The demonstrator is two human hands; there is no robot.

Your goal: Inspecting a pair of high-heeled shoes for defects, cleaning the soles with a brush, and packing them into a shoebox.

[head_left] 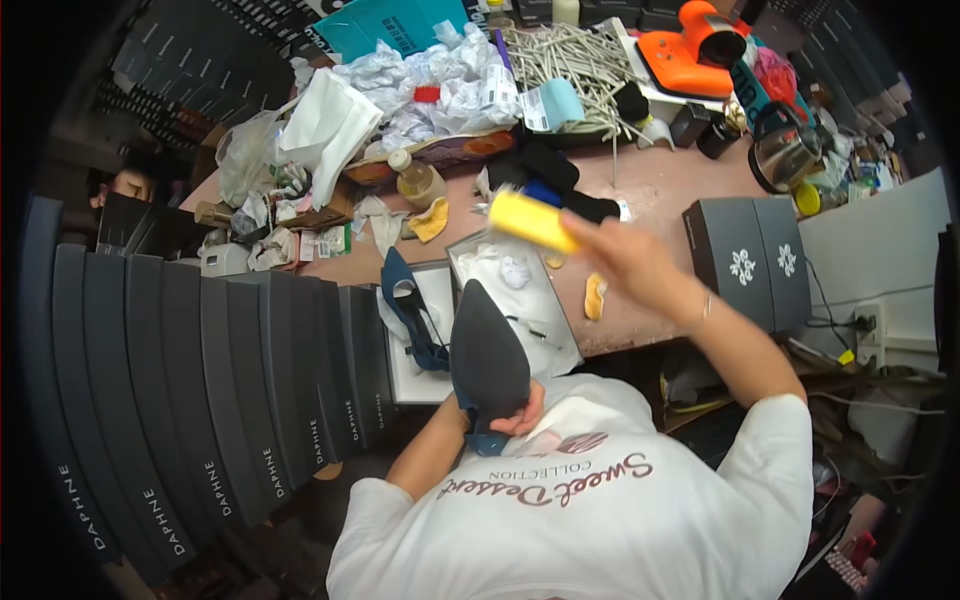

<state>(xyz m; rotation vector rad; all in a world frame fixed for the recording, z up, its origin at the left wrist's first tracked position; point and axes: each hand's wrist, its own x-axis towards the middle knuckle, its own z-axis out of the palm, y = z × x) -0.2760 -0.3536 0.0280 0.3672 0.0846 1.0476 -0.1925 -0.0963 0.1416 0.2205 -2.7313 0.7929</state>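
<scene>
My left hand (522, 410) is wrapped round a pointed high-heeled shoe (490, 350), its dark sole turned up and its toe toward the table. Raised over the table, my right hand (625, 255) grips a yellow brush (530, 220) with pale bristles showing at its far end. The brush is apart from the shoe. A matching dark blue shoe (415, 315) lies in an open shoebox (408, 385) beyond my left hand. Beside it, white tissue paper (500, 265) fills another open box part, with a thin dark pen-like stick (528, 328) on it.
Dark shoeboxes (210, 380) stand in a long row at my left, and two more (745, 265) at the right. Farther back are a plastic bottle (415, 180), crumpled paper (430, 80), a pile of pale sticks (575, 65), an orange machine (690, 55) and a kettle (785, 150).
</scene>
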